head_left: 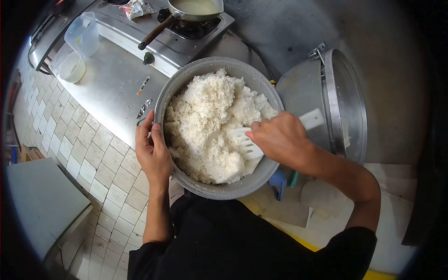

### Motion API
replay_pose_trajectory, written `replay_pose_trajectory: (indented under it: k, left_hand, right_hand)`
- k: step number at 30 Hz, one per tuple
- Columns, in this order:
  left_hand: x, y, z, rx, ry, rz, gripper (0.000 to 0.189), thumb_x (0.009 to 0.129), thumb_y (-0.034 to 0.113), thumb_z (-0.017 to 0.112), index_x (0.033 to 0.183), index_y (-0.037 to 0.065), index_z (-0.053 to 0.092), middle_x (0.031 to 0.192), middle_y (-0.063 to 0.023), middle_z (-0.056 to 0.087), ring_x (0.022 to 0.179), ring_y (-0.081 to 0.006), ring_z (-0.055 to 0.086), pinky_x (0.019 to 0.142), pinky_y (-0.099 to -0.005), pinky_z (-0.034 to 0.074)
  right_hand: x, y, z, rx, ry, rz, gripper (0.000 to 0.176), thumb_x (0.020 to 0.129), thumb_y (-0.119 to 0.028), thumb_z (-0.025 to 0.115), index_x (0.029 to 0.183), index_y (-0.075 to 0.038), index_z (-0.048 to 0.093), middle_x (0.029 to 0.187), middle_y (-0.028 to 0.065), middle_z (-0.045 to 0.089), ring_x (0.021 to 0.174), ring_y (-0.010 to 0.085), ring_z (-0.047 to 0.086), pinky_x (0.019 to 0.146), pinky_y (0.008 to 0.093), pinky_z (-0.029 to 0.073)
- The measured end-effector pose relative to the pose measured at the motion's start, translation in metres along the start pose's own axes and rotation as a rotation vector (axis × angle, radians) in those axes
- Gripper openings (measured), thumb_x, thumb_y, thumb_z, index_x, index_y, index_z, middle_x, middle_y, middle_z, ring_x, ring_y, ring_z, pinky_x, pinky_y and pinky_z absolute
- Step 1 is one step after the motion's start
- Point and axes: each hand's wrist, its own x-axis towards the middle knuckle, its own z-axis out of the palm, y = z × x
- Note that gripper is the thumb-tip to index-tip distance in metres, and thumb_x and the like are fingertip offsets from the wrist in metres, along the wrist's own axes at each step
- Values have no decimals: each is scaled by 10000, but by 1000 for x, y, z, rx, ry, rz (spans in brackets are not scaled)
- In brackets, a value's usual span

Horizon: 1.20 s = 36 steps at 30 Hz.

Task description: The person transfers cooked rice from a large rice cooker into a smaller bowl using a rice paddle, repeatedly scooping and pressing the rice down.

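A wide grey metal pot (pixel 223 192) holds a large mound of cooked white rice (pixel 210 107). My left hand (pixel 154 151) grips the pot's left rim, thumb on the inner side and fingers outside. In my right hand (pixel 282 137) is a white slotted spatula (pixel 311 119), its handle sticking out to the right past the fist. The slotted blade lies against the rice at the right side of the pot, its tip partly in the grains.
A saucepan (pixel 195 8) of pale liquid sits on the gas stove (pixel 205 29) at the back. A clear plastic pitcher (pixel 84 35) and small tub (pixel 73 67) stand on the steel counter (pixel 112 86). At right is a big metal vessel (pixel 303 88) with its lid raised.
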Motion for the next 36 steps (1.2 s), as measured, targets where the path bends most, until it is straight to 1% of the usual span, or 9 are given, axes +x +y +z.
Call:
replay_pose_trajectory:
  k: [2, 6, 8, 12, 18, 20, 24, 28, 36]
  left_hand:
    - [-1, -1, -3, 15, -14, -2, 287, 990, 112, 489, 1228, -16, 585, 946, -22, 523, 761, -63, 471, 706, -209, 415]
    - [2, -5, -3, 15, 0, 64, 289, 988, 117, 492, 1225, -18, 586, 957, -28, 528, 772, -71, 473, 701, -223, 419]
    - [1, -5, -4, 2, -10, 30, 293, 986, 123, 494, 1226, -18, 586, 980, -40, 538, 788, -82, 482, 714, -235, 428]
    - [3, -4, -3, 12, -11, 8, 294, 985, 126, 494, 1225, -17, 588, 991, -46, 545, 796, -90, 491, 737, -237, 435]
    - [1, -10, -4, 7, -1, 54, 297, 978, 120, 500, 1225, -17, 590, 951, -42, 526, 779, -98, 495, 727, -254, 442]
    - [0, -11, -5, -12, 1, 29, 296, 977, 117, 501, 1224, -19, 590, 947, -45, 521, 773, -102, 494, 719, -250, 439]
    - [2, -11, -4, -50, -9, 38, 296, 972, 107, 505, 1226, -21, 588, 924, -44, 503, 757, -99, 477, 675, -229, 410]
    - [2, -16, -5, -24, -4, 62, 301, 971, 97, 507, 1236, -23, 583, 883, -29, 468, 744, -87, 450, 656, -225, 389]
    - [1, -16, -2, -70, 10, 32, 297, 972, 94, 506, 1234, -23, 584, 898, -45, 505, 764, -102, 475, 694, -237, 405]
  right_hand:
    - [-1, 4, 9, -1, 115, -111, 108, 823, -144, 593, 768, -92, 669, 635, 66, 667, 592, 185, 674, 485, 303, 497]
    - [-35, 25, -42, 32, 150, -82, 115, 830, -163, 595, 762, -102, 665, 629, 59, 660, 582, 184, 667, 487, 304, 493]
    - [-53, 29, -78, -129, 176, 100, 129, 837, -176, 594, 742, -116, 658, 629, 51, 656, 573, 188, 660, 489, 314, 488]
    - [-27, -1, 28, 23, 35, -80, 150, 835, -182, 599, 708, -124, 654, 632, 53, 657, 576, 193, 659, 501, 323, 487]
    - [-42, 17, -9, 22, 101, -128, 218, 858, -244, 591, 686, -127, 659, 613, 61, 646, 557, 208, 651, 500, 339, 486]
    - [-50, 21, -49, 36, 159, 37, 307, 905, -320, 561, 689, -121, 649, 582, 66, 629, 529, 215, 635, 485, 342, 478]
    - [-27, -14, 12, 161, 190, -143, 394, 916, -406, 561, 669, -108, 634, 521, 55, 595, 460, 201, 594, 464, 335, 454]
    - [-31, -21, 2, 235, 309, -109, 373, 878, -371, 629, 629, -96, 591, 530, 56, 580, 449, 225, 561, 506, 346, 432]
    - [4, -60, 12, 183, 336, -165, 349, 895, -361, 608, 650, -113, 603, 538, 31, 591, 455, 191, 575, 511, 313, 448]
